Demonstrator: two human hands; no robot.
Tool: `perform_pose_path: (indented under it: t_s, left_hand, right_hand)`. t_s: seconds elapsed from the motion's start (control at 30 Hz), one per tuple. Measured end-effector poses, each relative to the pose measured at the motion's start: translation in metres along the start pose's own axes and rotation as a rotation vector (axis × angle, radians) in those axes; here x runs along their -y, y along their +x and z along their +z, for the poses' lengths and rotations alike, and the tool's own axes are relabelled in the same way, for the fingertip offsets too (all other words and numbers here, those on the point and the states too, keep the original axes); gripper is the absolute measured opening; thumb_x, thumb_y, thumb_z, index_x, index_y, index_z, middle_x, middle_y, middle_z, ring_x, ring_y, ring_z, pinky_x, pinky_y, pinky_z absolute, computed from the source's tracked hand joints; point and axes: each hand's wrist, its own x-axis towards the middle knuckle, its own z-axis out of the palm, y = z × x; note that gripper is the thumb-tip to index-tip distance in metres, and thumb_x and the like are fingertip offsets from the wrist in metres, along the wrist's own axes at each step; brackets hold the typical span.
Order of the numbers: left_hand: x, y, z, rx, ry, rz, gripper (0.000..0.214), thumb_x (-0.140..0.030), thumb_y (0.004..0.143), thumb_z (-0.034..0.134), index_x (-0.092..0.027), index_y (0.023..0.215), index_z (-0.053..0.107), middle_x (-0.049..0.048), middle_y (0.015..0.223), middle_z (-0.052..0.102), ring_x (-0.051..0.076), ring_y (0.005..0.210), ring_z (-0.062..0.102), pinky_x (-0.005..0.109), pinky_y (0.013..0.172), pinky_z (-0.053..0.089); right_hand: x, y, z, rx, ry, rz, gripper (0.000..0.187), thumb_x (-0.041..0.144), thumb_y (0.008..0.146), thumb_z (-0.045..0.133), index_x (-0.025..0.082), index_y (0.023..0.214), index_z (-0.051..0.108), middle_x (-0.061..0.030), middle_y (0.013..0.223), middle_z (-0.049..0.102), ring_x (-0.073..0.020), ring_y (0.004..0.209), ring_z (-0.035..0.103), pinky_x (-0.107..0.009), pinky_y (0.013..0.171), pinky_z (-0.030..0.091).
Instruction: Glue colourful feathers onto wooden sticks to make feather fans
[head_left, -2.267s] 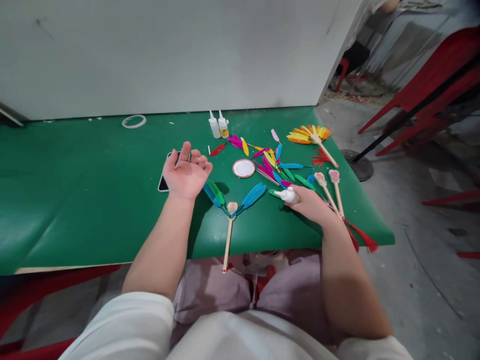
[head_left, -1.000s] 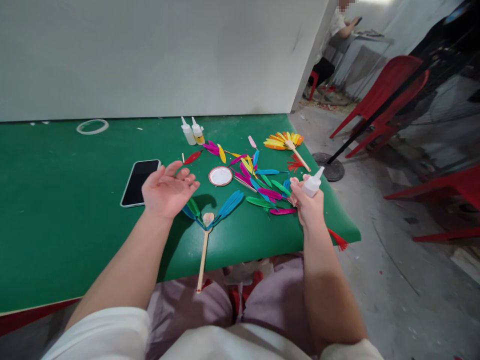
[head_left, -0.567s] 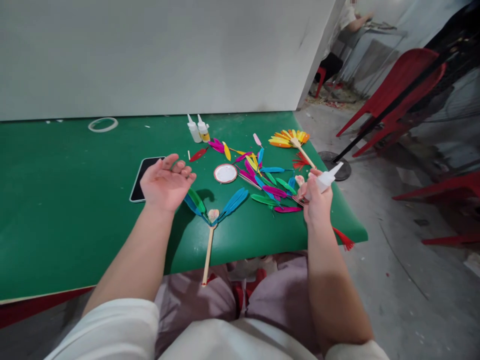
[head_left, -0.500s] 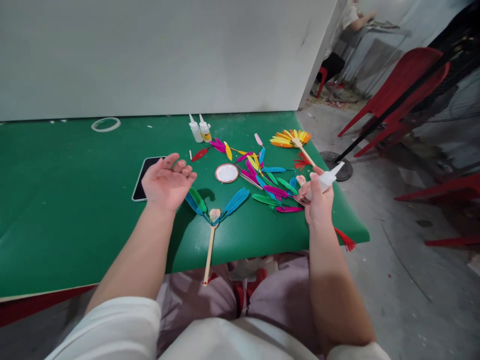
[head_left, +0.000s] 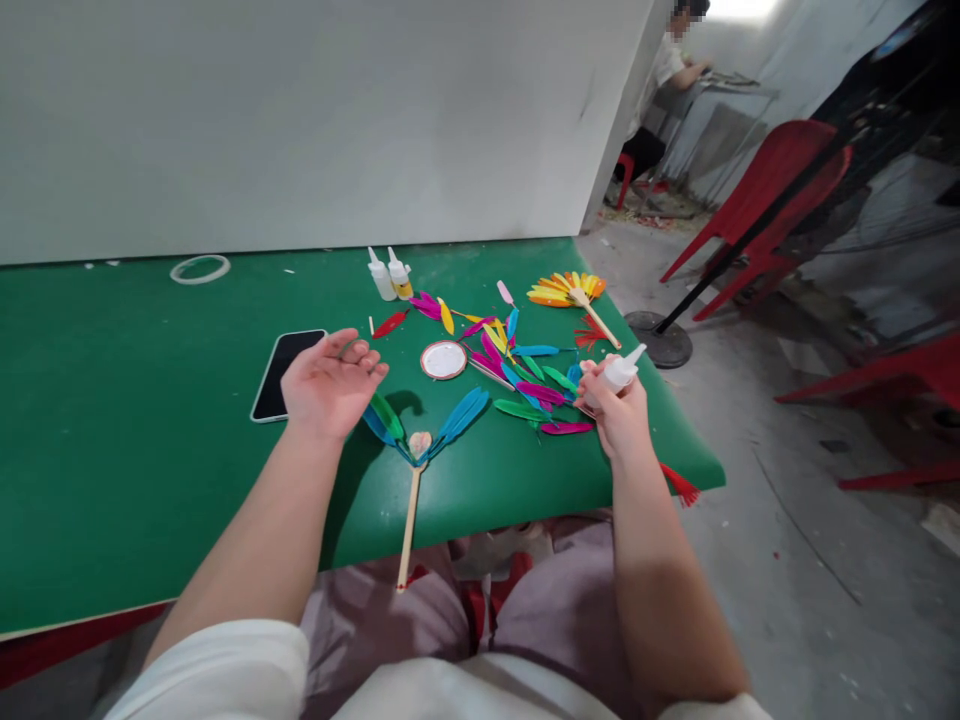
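Observation:
My left hand [head_left: 330, 383] is raised palm up with its fingers loosely spread, holding nothing. It hovers above the left feathers of a fan with a wooden handle [head_left: 409, 530]. That fan lies near the table's front edge, with blue feathers [head_left: 459, 415] on its right, a green feather [head_left: 386, 412] with blue on its left, and a pale round piece [head_left: 420, 443] at its centre. In my right hand [head_left: 624, 410] is a white glue bottle [head_left: 616, 374], its nozzle pointing up and right. Loose coloured feathers [head_left: 541, 394] lie just left of that hand.
A phone [head_left: 281, 385] lies behind my left hand. Two glue bottles [head_left: 390, 278], a white disc [head_left: 443, 360] and a tape ring [head_left: 199, 270] rest farther back. A yellow-orange feather fan [head_left: 570, 292] is at the right, near a red chair [head_left: 780, 190]. A person [head_left: 666, 75] sits beyond.
The camera view has shifted slightly. My right hand has turned the glue bottle so its nozzle points more upward. My left hand stays raised and spread, nearly unmoved.

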Motion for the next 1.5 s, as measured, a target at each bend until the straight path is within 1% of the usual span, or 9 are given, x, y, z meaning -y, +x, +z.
perform_pose_path:
  t_s: [0.2,0.33,0.47,0.67,0.77,0.9,1.07,1.27,1.5]
  left_hand:
    - [0.003,-0.001,0.002,-0.006,0.007,-0.02,0.022,-0.025,0.073,0.046,-0.014,0.075,0.066,0.0039,0.063,0.056,0.013,0.059,0.052,0.028,0.057,0.048]
    - [0.004,-0.002,0.002,0.007,0.011,-0.019,0.021,-0.024,0.07,0.048,-0.014,0.075,0.066,0.0038,0.063,0.056,0.013,0.058,0.052,0.028,0.057,0.048]
    - [0.005,-0.001,0.003,0.012,0.015,-0.016,0.02,-0.023,0.069,0.049,-0.014,0.075,0.066,0.0037,0.063,0.056,0.013,0.058,0.052,0.028,0.057,0.048]
    - [0.01,-0.003,0.005,0.031,0.046,-0.034,0.02,-0.023,0.071,0.049,-0.014,0.075,0.067,0.0038,0.063,0.056,0.014,0.059,0.053,0.028,0.058,0.048]
    - [0.012,-0.005,0.006,0.037,0.078,-0.047,0.021,-0.023,0.072,0.049,-0.014,0.076,0.067,0.0039,0.062,0.056,0.014,0.059,0.053,0.029,0.059,0.048]
    - [0.014,-0.006,0.008,0.04,0.105,-0.048,0.02,-0.024,0.073,0.049,-0.014,0.076,0.067,0.0041,0.062,0.056,0.013,0.059,0.054,0.028,0.059,0.048]
    - [0.013,-0.007,0.01,0.065,0.116,-0.045,0.019,-0.024,0.072,0.052,-0.014,0.076,0.068,0.0041,0.063,0.057,0.013,0.06,0.054,0.028,0.059,0.048]
    - [0.014,-0.008,0.01,0.106,0.17,-0.021,0.019,-0.024,0.071,0.054,-0.013,0.077,0.069,0.0046,0.065,0.059,0.013,0.062,0.055,0.027,0.061,0.049]
    - [0.023,-0.012,0.014,0.208,0.404,0.003,0.021,-0.026,0.067,0.062,-0.01,0.078,0.07,0.0099,0.071,0.066,0.018,0.066,0.062,0.027,0.062,0.05]
  right_hand:
    - [-0.003,0.003,-0.003,-0.056,-0.06,-0.065,0.032,0.029,0.058,0.076,0.018,0.083,0.059,0.0089,0.05,0.049,-0.0053,0.035,0.043,-0.019,0.034,0.037]
    - [0.0,0.006,-0.01,-0.209,-0.098,-0.179,0.026,0.034,0.059,0.075,0.016,0.063,0.056,0.0059,0.045,0.051,-0.007,0.037,0.045,-0.02,0.035,0.038]
    - [0.008,0.006,-0.021,-0.272,-0.302,-0.204,0.03,0.043,0.064,0.07,0.016,0.063,0.056,0.0025,0.051,0.058,-0.01,0.042,0.05,-0.024,0.041,0.042]
    - [0.004,-0.004,-0.019,0.17,-1.121,-0.135,0.031,0.047,0.063,0.068,0.018,0.069,0.058,-0.0038,0.067,0.064,-0.0188,0.061,0.058,-0.028,0.055,0.04]
    - [-0.001,-0.01,-0.007,0.343,-1.287,-0.139,0.026,0.044,0.069,0.064,0.02,0.071,0.055,-0.0028,0.068,0.063,-0.0189,0.063,0.057,-0.027,0.055,0.035]
    - [-0.001,-0.014,0.004,0.415,-1.384,-0.119,0.014,0.031,0.072,0.06,0.02,0.079,0.055,-0.0039,0.076,0.064,-0.0194,0.067,0.057,-0.026,0.054,0.031]
    - [0.0,-0.013,0.002,0.377,-1.324,-0.084,0.007,0.028,0.073,0.054,0.021,0.074,0.054,-0.0018,0.067,0.06,-0.0184,0.063,0.055,-0.026,0.054,0.031]
    - [-0.002,-0.01,-0.003,0.285,-1.036,-0.095,0.016,0.034,0.068,0.061,0.02,0.072,0.055,0.001,0.064,0.058,-0.0155,0.062,0.054,-0.027,0.059,0.038]
    - [-0.004,-0.013,0.008,0.248,-0.593,-0.04,0.022,0.034,0.062,0.07,0.018,0.065,0.055,0.0018,0.062,0.056,-0.0124,0.059,0.051,-0.027,0.058,0.044]
